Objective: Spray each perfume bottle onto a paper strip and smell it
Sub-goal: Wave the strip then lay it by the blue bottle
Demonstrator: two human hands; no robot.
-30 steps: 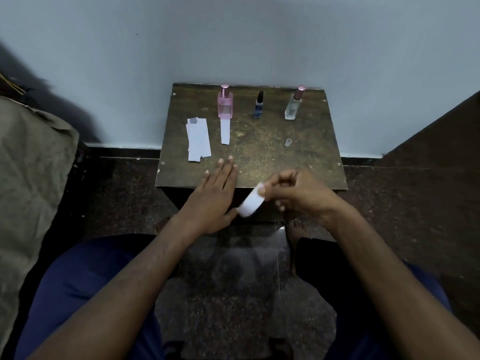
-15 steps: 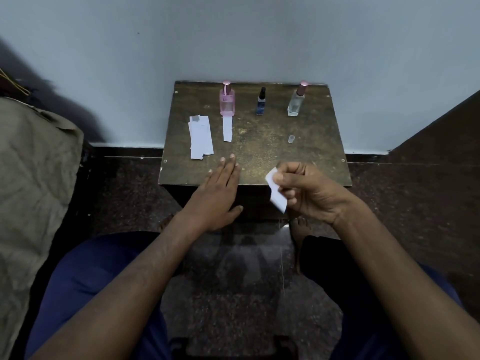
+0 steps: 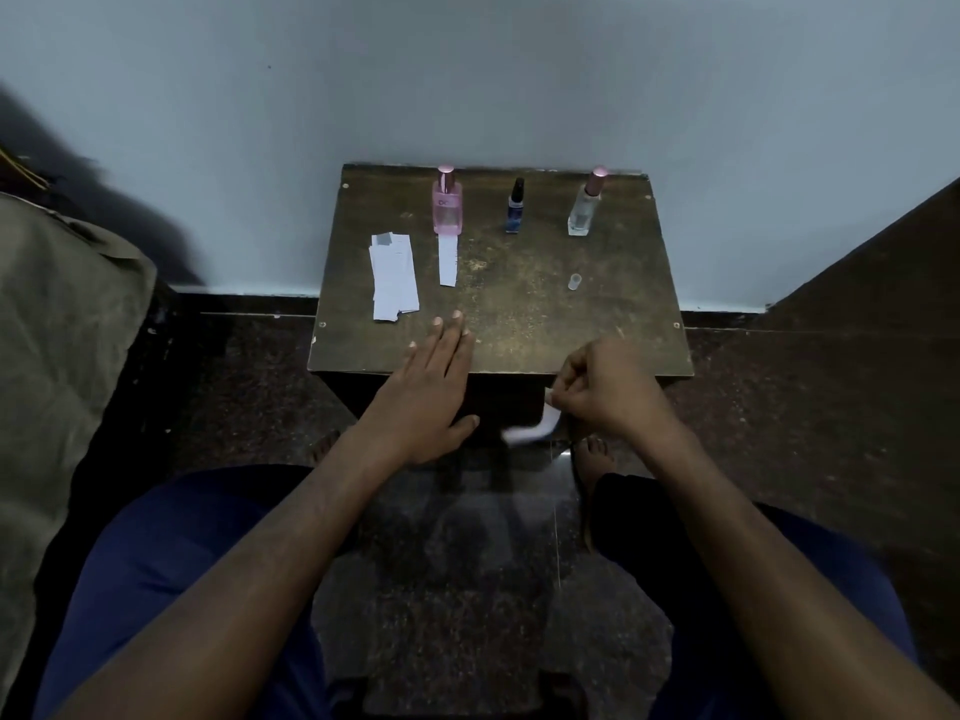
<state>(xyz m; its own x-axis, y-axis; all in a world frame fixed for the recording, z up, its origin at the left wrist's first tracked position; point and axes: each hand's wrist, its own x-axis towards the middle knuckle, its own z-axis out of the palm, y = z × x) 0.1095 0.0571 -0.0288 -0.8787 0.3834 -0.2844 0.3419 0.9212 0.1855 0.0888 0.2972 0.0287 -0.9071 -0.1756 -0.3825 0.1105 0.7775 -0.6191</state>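
My right hand (image 3: 602, 392) still pinched the paper strip (image 3: 535, 429), now lowered below the bench (image 3: 519, 314) edge and blurred. My left hand (image 3: 431, 392) stayed flat, fingers released. Pink bottle (image 3: 447, 202), blue bottle (image 3: 515, 207) and clear bottle (image 3: 584, 205) remained upright at the back.

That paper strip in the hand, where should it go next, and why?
Probably onto the table, laid in front of one of the other two bottles. The right hand pinches the paper strip below the table's edge, and only the pink bottle has a used strip before it.
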